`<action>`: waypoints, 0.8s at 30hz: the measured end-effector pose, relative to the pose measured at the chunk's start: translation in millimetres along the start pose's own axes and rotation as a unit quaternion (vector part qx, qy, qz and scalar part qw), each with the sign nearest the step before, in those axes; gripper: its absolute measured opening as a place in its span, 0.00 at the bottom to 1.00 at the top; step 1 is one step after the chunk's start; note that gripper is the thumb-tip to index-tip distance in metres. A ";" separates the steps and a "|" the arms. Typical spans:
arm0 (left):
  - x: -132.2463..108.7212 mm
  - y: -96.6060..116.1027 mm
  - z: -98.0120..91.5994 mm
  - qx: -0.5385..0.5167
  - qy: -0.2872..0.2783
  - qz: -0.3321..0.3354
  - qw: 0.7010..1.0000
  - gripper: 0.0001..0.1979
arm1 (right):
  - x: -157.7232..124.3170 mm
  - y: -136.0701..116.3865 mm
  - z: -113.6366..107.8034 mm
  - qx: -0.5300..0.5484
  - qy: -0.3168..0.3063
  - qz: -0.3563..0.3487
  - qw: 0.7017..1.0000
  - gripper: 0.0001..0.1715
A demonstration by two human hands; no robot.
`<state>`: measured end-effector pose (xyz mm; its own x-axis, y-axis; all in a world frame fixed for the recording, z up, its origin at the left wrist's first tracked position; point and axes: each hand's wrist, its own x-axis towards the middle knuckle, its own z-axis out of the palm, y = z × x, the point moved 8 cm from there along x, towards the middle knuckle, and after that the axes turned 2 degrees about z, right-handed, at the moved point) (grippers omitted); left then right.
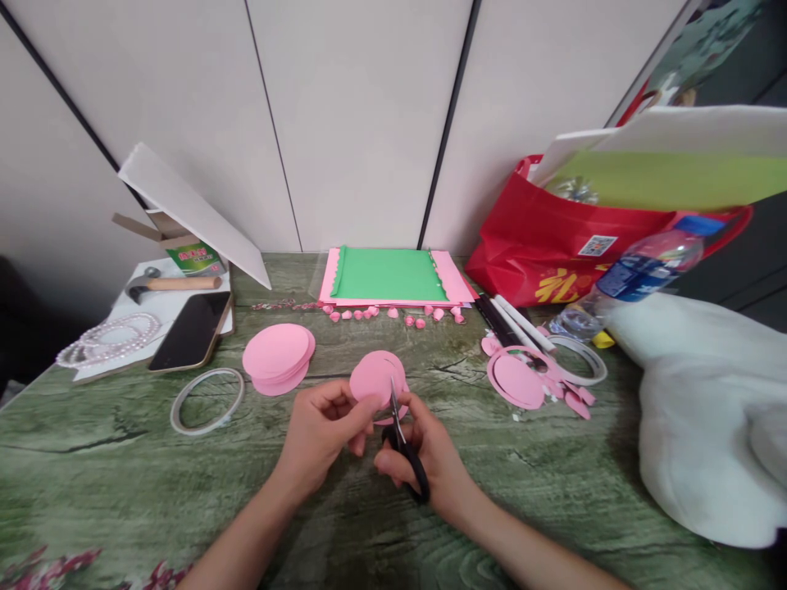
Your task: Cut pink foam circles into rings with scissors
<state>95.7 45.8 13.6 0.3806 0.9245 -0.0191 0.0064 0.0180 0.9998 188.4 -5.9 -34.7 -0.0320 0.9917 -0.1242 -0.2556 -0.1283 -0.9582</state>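
Observation:
Between thumb and fingers, my left hand (pixel 327 430) pinches a pink paper circle (pixel 370 378) by its lower edge. My right hand (pixel 430 455) grips black-handled scissors (pixel 406 459), whose blades lie over the right side of the circle. A curved pink strip shows along the circle's right edge, beside the blades. To the left of my hands lies a stack of pink paper circles (pixel 276 352). Pink paper scraps and a ring-shaped offcut (pixel 515 378) are on the table to the right.
Small pink rolled pieces (pixel 392 313) line up before green and pink paper sheets (pixel 390 274). Tape rolls (pixel 178 414) lie at both sides. A phone (pixel 192 332), hammer (pixel 178 283) and beads stand left. Right are pens (pixel 501 321), a bottle (pixel 639 274), a red bag (pixel 522 238) and a white plush (pixel 707 426).

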 end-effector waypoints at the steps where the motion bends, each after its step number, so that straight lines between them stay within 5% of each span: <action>1: 0.0 -0.3 -0.1 -0.001 0.000 -0.001 1.000 0.12 | 0.1 1.0 -0.1 -0.001 0.000 0.000 1.000 0.32; 14: 1.7 0.6 6.2 -0.084 -0.012 -0.005 0.996 0.07 | 0.4 4.8 0.0 0.013 -0.013 0.000 1.000 0.34; 24: -0.8 0.4 4.0 -0.024 -0.011 0.015 1.000 0.10 | -0.9 -0.8 4.7 0.018 -0.032 -0.026 0.999 0.28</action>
<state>99.2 43.5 14.0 0.3997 0.9166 0.0114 -0.0494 0.0091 0.9987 184.2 -6.7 -32.6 -0.0797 0.9952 -0.0570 -0.2929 -0.0780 -0.9530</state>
